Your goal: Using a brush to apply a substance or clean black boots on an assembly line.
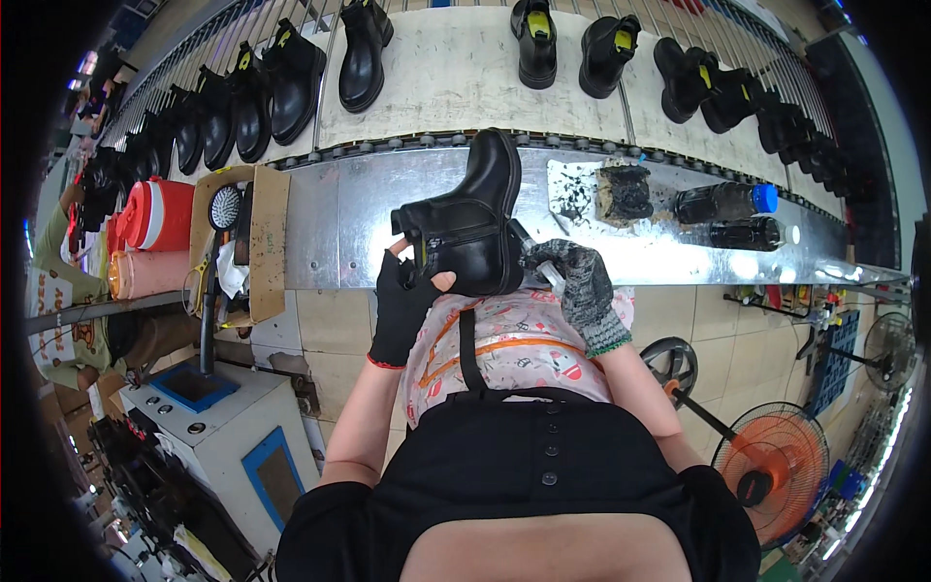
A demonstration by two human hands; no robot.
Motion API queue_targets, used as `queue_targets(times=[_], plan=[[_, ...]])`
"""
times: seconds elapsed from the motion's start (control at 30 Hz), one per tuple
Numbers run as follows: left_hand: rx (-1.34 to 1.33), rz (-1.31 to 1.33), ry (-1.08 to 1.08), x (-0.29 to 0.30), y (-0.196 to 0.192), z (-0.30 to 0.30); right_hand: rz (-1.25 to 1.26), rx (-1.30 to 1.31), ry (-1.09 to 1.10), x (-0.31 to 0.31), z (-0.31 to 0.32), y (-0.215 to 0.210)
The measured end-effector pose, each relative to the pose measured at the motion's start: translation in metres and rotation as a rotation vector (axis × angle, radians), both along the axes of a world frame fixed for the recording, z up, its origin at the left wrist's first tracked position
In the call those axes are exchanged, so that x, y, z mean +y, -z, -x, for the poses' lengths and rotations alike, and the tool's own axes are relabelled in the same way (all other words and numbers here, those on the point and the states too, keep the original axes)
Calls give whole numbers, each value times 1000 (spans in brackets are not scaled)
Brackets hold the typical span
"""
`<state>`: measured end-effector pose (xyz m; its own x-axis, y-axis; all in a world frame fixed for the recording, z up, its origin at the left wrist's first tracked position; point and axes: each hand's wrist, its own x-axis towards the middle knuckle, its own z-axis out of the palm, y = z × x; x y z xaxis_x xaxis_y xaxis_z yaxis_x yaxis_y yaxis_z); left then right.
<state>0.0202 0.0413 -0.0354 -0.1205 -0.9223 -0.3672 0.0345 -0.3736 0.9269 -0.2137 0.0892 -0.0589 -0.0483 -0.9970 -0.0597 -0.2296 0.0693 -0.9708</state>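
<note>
- The black ankle boot is over the near edge of the metal counter, sole to the right, toe pointing away; whether it rests there or is held just above, I cannot tell.
- The left hand, in a black fingerless glove, is curled closed on the boot's top opening, thumb on the shaft. With the grip only at this end, the toe could swing if the sole were pressed hard.
- The right hand, in a grey knit glove, is closed around a slim pale tool, its end at the sole edge. A slip there might scuff the upper; the tool's exact kind is unclear.
- The toe appears close to the conveyor chain; a forward push could bring them into contact.
- A black-stained sponge sits right of the boot on a smeared white sheet. Brushing it could dirty the glove, then the patterned apron.
- Beyond it, two bottles of dark liquid lie on their sides; a loose cap might leak.
</note>
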Motion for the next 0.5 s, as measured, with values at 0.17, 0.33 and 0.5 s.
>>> queue_targets(times=[0.17, 0.33, 0.5], plan=[[164, -217, 59, 7, 13, -7, -131, 31, -11, 2, 9, -24], [256, -259, 74, 9, 11, 6, -72, 280, -158, 15, 27, -36], [295, -257, 75, 11, 8, 17, 44, 577, -266, 32, 34, -51]])
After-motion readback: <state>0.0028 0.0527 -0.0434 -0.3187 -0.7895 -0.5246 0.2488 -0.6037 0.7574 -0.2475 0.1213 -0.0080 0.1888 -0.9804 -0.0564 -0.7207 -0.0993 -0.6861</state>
